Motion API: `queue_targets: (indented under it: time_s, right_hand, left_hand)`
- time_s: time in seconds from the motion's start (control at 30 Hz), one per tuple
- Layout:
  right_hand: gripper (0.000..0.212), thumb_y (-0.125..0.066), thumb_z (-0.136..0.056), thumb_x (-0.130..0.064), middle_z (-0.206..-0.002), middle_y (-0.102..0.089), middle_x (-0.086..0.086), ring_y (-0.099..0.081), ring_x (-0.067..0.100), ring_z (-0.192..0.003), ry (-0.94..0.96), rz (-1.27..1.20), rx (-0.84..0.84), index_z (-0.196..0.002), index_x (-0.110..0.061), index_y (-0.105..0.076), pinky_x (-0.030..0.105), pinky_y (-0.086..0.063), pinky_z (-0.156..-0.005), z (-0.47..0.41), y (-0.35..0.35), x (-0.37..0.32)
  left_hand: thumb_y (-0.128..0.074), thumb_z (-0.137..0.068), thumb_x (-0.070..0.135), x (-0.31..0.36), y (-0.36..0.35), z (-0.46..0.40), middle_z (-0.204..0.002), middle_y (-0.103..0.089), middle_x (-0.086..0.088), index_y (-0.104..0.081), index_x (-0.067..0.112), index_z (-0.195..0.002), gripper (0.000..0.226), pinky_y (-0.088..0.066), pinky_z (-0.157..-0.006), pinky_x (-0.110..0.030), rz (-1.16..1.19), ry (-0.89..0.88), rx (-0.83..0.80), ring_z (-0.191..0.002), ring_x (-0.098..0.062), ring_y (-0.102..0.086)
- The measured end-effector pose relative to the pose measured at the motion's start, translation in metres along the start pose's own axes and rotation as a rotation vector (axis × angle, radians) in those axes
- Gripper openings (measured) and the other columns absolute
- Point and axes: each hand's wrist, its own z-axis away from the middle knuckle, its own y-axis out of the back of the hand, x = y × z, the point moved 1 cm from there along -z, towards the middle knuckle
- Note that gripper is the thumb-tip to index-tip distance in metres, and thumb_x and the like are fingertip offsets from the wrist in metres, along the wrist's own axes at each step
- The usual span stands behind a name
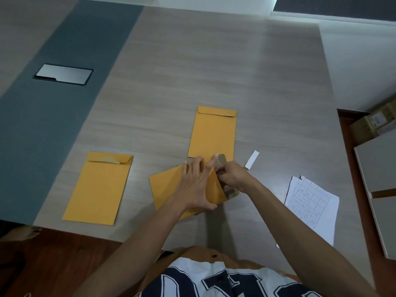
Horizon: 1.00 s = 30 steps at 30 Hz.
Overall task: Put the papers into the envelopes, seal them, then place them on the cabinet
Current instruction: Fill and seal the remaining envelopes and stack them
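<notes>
1. Head view: my left hand [196,185] lies flat on the tilted yellow envelope [171,189] in front of me, fingers [192,168] straight and spread apart, pressing it onto the wood-grain surface [192,71], with my thumb at the envelope's near edge.
2. My right hand [232,177] is at the envelope's open end, its fingers curled together and pinching something small at the raised flap [222,159]; whether it is the flap's edge or a strip on it, I cannot tell.
3. A second envelope [212,133] lies upright just beyond my hands, its near corner touching or slipping under the one I hold.
4. A third envelope [99,187] lies well apart to my left, near the surface's front edge, beside the grey-blue band [53,125].
5. A small white strip [252,159] lies just right of my right hand.
6. The gridded papers [310,202] sit in a loose stack to my right, near the surface's edge.
7. A metal plate [64,73] is set into the grey-blue band, far left.
</notes>
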Motion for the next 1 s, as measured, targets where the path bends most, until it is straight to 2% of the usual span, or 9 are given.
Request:
queue_targets:
  time_s: [0.2,0.33,0.47,0.53,0.6,0.73,0.83,0.9,1.0]
  right_hand:
    - [0.023,-0.051,-0.095,-0.003,-0.102,-0.07,0.016,-0.069,0.031,-0.086,-0.035,-0.023,-0.041,-0.109,-0.006,-0.069,0.041,-0.062,-0.072,-0.004,-0.005,0.006]
    - [0.019,-0.062,-0.092,-0.007,-0.091,-0.072,0.013,-0.069,0.024,-0.074,-0.005,-0.059,-0.047,-0.108,-0.005,-0.071,0.035,-0.06,-0.064,-0.004,-0.002,0.012]
    - [0.011,-0.07,-0.088,-0.008,-0.079,-0.07,0.018,-0.067,0.028,-0.059,0.021,-0.189,0.215,-0.096,0.0,-0.069,0.04,-0.061,-0.059,0.002,0.008,0.028]
    - [0.008,-0.073,-0.085,-0.015,-0.073,-0.07,0.007,-0.068,0.021,-0.059,0.11,-0.043,0.381,-0.087,-0.008,-0.072,0.038,-0.061,-0.058,0.003,0.011,0.042]
    - [0.007,-0.073,-0.083,-0.02,-0.075,-0.069,-0.002,-0.067,0.013,-0.067,0.196,0.13,0.46,-0.085,-0.013,-0.073,0.033,-0.06,-0.067,0.002,0.01,0.055]
    - [0.019,-0.073,-0.082,-0.016,-0.09,-0.068,0.0,-0.063,0.012,-0.083,0.319,0.29,0.458,-0.1,-0.017,-0.069,0.027,-0.053,-0.078,-0.007,0.003,0.066]
    - [0.039,-0.069,-0.086,-0.018,-0.1,-0.06,0.001,-0.054,0.011,-0.087,0.398,0.403,0.4,-0.124,-0.023,-0.061,0.026,-0.047,-0.082,-0.014,-0.003,0.063]
    - [0.048,-0.066,-0.089,-0.019,-0.107,-0.055,0.004,-0.054,0.017,-0.092,0.419,0.476,0.373,-0.135,-0.025,-0.054,0.029,-0.045,-0.083,-0.019,-0.006,0.058]
    - [0.042,-0.063,-0.091,-0.021,-0.111,-0.053,0.006,-0.058,0.022,-0.095,0.416,0.544,0.372,-0.132,-0.025,-0.057,0.034,-0.05,-0.083,-0.023,-0.007,0.054]
  left_hand:
    - [-0.08,-0.042,0.069,-0.004,-0.009,0.001,-0.146,-0.024,-0.018,0.021,0.033,-0.151,0.152,-0.024,-0.112,-0.057,-0.016,0.001,-0.001,-0.139,-0.034,-0.023]
    - [-0.074,-0.045,0.073,-0.007,-0.017,0.003,-0.148,-0.022,-0.015,0.013,0.031,-0.152,0.144,-0.023,-0.113,-0.055,-0.031,0.019,-0.014,-0.14,-0.033,-0.02]
    - [-0.067,-0.045,0.082,-0.015,-0.031,0.005,-0.154,-0.012,-0.013,-0.004,0.028,-0.149,0.133,-0.017,-0.116,-0.056,-0.049,0.077,-0.075,-0.145,-0.034,-0.011]
    - [-0.06,-0.048,0.087,-0.016,-0.041,0.005,-0.16,0.0,-0.01,-0.007,0.027,-0.151,0.13,-0.011,-0.117,-0.058,-0.08,0.083,-0.113,-0.148,-0.032,0.001]
    - [-0.048,-0.059,0.09,-0.016,-0.05,0.006,-0.163,0.01,-0.004,-0.008,0.024,-0.154,0.122,-0.004,-0.117,-0.06,-0.113,0.081,-0.123,-0.15,-0.028,0.01]
    - [-0.018,-0.074,0.085,-0.02,-0.059,0.003,-0.164,0.008,0.0,-0.013,0.025,-0.155,0.101,-0.003,-0.118,-0.058,-0.15,0.1,-0.076,-0.151,-0.024,0.007]
    - [-0.016,-0.071,0.086,-0.021,-0.06,0.002,-0.164,0.002,-0.001,-0.016,0.026,-0.154,0.103,-0.004,-0.117,-0.057,-0.157,0.1,-0.074,-0.151,-0.025,0.002]
    - [-0.012,-0.069,0.087,-0.022,-0.061,0.001,-0.164,0.0,-0.001,-0.018,0.026,-0.154,0.104,-0.006,-0.117,-0.057,-0.165,0.101,-0.07,-0.151,-0.025,0.0]
    - [-0.011,-0.069,0.087,-0.023,-0.062,0.001,-0.164,0.001,0.0,-0.016,0.027,-0.154,0.104,-0.006,-0.117,-0.057,-0.175,0.104,-0.069,-0.151,-0.024,0.002]
